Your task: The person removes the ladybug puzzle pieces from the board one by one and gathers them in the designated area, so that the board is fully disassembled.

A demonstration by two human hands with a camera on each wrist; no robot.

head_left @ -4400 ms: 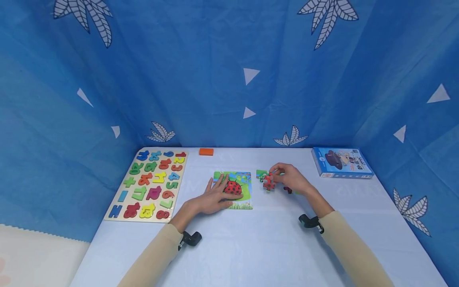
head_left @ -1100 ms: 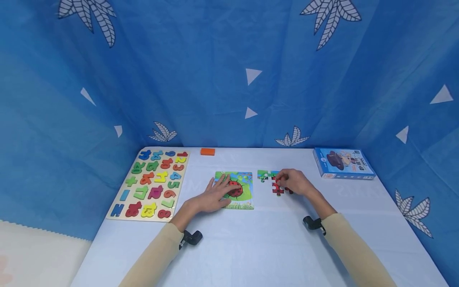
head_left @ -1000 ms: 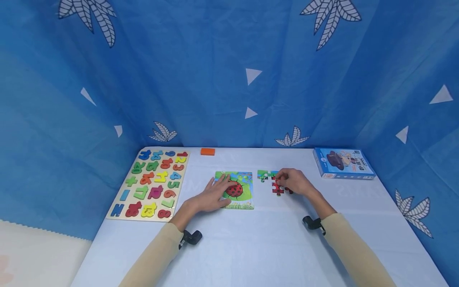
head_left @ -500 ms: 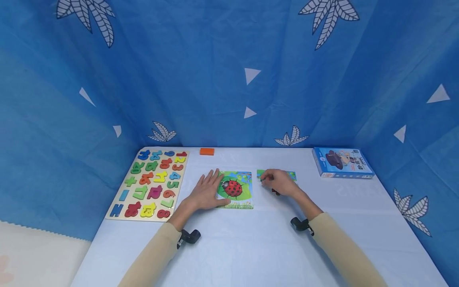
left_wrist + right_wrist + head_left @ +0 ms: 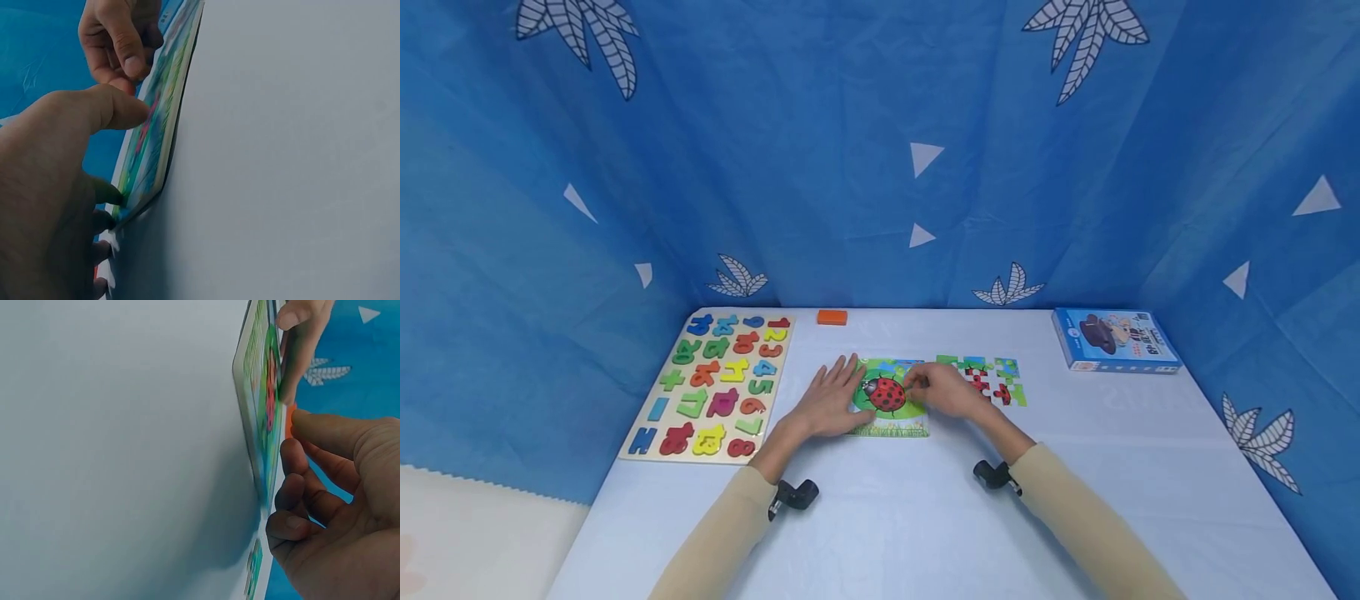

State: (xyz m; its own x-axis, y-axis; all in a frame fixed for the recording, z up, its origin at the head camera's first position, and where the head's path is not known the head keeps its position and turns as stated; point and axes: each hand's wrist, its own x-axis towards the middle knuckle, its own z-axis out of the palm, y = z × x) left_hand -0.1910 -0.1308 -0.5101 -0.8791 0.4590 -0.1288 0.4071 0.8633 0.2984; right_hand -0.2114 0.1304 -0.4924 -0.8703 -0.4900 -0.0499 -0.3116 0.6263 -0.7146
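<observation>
A square ladybug picture board (image 5: 891,429) lies flat on the table. My left hand (image 5: 831,404) rests on its left edge, fingers spread and thumb along the lower part. Over the board's right edge, my right hand (image 5: 943,389) has its fingers curled, with thumb and index close together beside the ladybug (image 5: 886,394). In the right wrist view, the right thumb and fingers hover by the board; whether a small piece sits between the tips is hidden. Several jigsaw pieces (image 5: 1006,367) lie right of the board, partly behind the right hand, including a red spotted piece (image 5: 1002,394).
On the left lies a wooden number board (image 5: 707,387) with coloured digits. An orange block (image 5: 832,317) is near the back edge. A blue box (image 5: 1116,340) stands at the back right. Behind the table hangs a blue curtain (image 5: 880,167).
My right hand held a red piece earlier, then worked among the pieces on the right. It has since moved left to the board. The left hand slid slightly left, uncovering the ladybug.
</observation>
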